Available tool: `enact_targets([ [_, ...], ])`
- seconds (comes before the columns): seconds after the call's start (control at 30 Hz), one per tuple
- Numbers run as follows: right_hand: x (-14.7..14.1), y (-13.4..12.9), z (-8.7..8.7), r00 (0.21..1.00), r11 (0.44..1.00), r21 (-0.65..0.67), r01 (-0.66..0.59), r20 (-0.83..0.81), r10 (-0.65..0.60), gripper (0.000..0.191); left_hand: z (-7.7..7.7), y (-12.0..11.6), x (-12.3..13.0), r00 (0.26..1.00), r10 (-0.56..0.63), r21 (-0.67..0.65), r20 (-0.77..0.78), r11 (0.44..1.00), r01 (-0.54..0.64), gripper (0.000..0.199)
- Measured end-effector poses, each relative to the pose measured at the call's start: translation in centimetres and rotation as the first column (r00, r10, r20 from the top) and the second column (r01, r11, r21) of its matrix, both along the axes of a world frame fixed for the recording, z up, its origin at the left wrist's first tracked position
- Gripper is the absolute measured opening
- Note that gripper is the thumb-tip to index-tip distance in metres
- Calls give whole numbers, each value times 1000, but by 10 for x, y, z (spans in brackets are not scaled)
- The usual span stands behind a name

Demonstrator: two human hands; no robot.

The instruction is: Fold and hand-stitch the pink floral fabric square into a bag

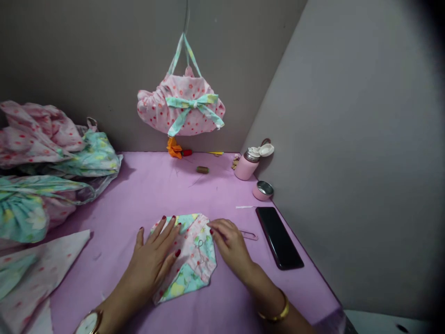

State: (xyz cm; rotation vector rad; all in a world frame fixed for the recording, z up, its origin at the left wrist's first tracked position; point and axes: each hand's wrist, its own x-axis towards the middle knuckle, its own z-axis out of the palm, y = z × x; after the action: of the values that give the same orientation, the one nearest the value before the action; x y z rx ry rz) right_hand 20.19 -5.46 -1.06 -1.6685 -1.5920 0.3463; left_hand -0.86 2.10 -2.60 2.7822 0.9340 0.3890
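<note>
Your left hand is lying spread on the pieced cloth, well inside the right edge of the surface, while your right grip is seemingly pinching it, panels looking joined but loose thread suggesting unfinished work.

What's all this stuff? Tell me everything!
patterned fabric piece: 1, pink-mint, front centre
bag-like cloth item: 1, pink, mint-bowed, hanging behind
cloth bundles: several, pink-mint, left
flat cloth: uncountable, pink-mint, lower left
plastic film: 1, clear, by bundles
crumpled piece: 1, orange, back edge
small object: 1, red, beside it
spool: 1, brown, back middle
strips: 2, yellow at back, white near phone
bottle: 1, pink, back right
cup: 1, pink, near bottle
phone: 1, black, right
clip-like thing: 1, pink, left of phone
tablecloth: 1, purple, underneath
walls: 2, grey, back and right
watch: 1, white-faced, left wrist
bangle: 1, gold, right wrist
left hand: 1, red-nailed, on fabric
right hand: 1, red-nailed, fabric's edge
</note>
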Motion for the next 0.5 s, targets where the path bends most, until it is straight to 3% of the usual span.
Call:
enact_targets([
  [0.1,-9,-4,4,997,993,-98,-60,43,64,13,7,-22,-4,984,-144,-11,104,989,146,38],
  [0.2,-24,0,2,999,982,-191,-11,30,17,5,10,-40,-2,950,-270,-28,159,960,278,26],
  [0.33,-38,11,-6,974,975,-220,15,-216,-63,4,9,-47,2,929,-303,-58,210,945,322,26],
  [0.5,-32,13,-8,878,975,-221,11,-464,-115,7,4,-46,-1,938,-288,-139,194,938,317,26],
])
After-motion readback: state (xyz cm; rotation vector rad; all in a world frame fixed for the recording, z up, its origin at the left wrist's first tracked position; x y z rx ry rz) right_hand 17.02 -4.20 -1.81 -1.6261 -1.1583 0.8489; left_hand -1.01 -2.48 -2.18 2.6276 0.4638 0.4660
